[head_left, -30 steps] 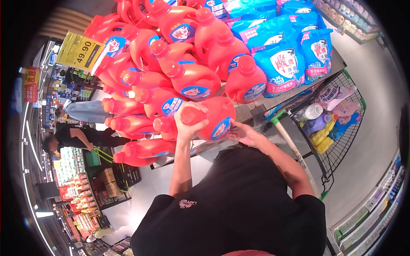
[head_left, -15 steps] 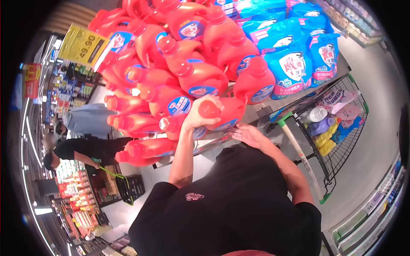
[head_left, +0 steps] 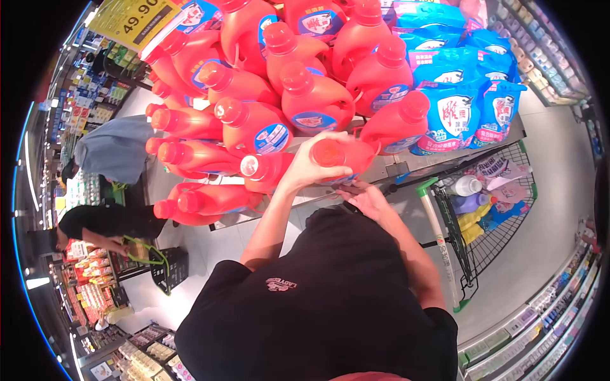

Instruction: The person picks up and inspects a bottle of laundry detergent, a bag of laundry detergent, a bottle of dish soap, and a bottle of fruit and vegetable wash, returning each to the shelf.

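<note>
My left hand [head_left: 311, 166] is wrapped round the neck and cap area of a red bottle [head_left: 359, 155] at the front edge of the display. Low at the same bottle's side is my right hand [head_left: 365, 198], its fingers partly hidden against the bottle's underside. Whether it grips the bottle I cannot make out. Many red bottles [head_left: 314, 101] with blue labels stand and lean behind and to the left. Beside them on the right are blue detergent bags [head_left: 451, 114].
A shopping cart [head_left: 443, 244] holding bottles and packages stands at the right. A yellow price sign [head_left: 136, 22] hangs at the upper left. Two people are at the left, one in black [head_left: 114, 219] with a basket [head_left: 170, 270]. Shelves [head_left: 527, 327] line the lower right.
The view has shifted, so the display sits further right and the cart lower left. My left hand stays round the bottle's top; my right fingers are now more hidden by the bottle.
</note>
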Demonstrator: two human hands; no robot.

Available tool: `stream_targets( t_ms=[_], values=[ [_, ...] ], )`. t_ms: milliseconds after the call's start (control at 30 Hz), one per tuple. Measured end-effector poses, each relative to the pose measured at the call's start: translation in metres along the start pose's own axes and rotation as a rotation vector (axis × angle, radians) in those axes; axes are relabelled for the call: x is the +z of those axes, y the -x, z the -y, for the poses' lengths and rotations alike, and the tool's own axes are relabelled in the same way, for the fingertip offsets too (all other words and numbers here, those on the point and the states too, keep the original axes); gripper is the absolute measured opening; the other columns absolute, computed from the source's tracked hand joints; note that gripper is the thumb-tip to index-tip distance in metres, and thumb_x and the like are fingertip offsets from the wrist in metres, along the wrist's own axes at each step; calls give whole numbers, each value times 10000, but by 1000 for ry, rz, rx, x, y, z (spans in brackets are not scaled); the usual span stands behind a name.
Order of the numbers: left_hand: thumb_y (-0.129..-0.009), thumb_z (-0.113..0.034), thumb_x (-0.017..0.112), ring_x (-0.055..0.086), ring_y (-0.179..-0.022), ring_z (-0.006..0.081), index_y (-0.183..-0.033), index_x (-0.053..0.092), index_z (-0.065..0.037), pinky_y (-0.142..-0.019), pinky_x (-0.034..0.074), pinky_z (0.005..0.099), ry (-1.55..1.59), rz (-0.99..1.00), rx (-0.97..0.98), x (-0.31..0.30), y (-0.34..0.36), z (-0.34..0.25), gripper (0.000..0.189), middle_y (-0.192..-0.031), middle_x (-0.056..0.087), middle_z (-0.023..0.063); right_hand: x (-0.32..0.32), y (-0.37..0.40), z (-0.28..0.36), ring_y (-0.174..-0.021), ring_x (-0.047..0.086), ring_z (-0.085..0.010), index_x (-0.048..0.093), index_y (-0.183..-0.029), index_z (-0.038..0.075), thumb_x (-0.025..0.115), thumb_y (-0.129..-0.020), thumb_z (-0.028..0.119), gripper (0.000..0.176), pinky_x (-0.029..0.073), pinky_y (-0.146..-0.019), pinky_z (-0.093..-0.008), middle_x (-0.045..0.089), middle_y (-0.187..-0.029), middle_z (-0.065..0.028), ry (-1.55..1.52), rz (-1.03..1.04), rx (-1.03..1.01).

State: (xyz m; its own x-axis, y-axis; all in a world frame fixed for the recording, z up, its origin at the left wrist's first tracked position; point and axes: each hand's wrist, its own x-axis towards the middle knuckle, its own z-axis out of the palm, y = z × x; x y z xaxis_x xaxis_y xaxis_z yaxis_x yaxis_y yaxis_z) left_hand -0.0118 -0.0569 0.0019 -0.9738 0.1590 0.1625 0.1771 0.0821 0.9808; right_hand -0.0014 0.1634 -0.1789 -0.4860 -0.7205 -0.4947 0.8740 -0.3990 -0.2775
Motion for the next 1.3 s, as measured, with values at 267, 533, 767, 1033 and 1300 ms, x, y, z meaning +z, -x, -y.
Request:
stream_targets(
  t_ms=[267,533,767,1033,1300],
  values=[
    [-741,-11,832,659,-1220,259,-1033,670,-22,-1076,485,424,-9,-75,64,5,-3,3,335,-1110,737,121,14,39,39,-785,641,-98,678,-1128,-19,684,-986,75,170,516,-664,-253,684,-885,-47,1027,-535,-800],
    [-703,-88,848,708,-964,203,-987,686,-22,-913,541,357,5,-96,93,2,-2,10,333,-1015,739,111,112,42,190,-1136,631,-214,538,-1340,-20,938,-756,150,728,502,-1014,-379,662,-1229,-148,1299,-670,-1276],
    [-674,-101,851,710,-879,244,-971,685,-24,-853,558,363,-14,-111,137,1,3,12,349,-937,730,118,104,27,211,-956,697,-174,617,-1141,10,912,-755,120,499,562,-891,-347,739,-1082,-102,1313,-552,-1193],
    [-696,-112,866,720,-913,247,-996,685,-40,-878,557,368,-53,-114,143,4,3,11,358,-963,736,105,104,48,219,-984,705,-164,637,-1118,4,893,-758,97,451,567,-893,-344,740,-1072,-97,1378,-454,-1069],
    [-731,-130,902,670,-1145,214,-1171,664,-37,-1021,512,377,-90,-59,26,2,0,-9,509,-1176,707,101,101,45,216,-988,707,-182,621,-1140,10,930,-747,159,522,566,-895,-353,731,-1082,-111,1314,-456,-1109]
  ],
)
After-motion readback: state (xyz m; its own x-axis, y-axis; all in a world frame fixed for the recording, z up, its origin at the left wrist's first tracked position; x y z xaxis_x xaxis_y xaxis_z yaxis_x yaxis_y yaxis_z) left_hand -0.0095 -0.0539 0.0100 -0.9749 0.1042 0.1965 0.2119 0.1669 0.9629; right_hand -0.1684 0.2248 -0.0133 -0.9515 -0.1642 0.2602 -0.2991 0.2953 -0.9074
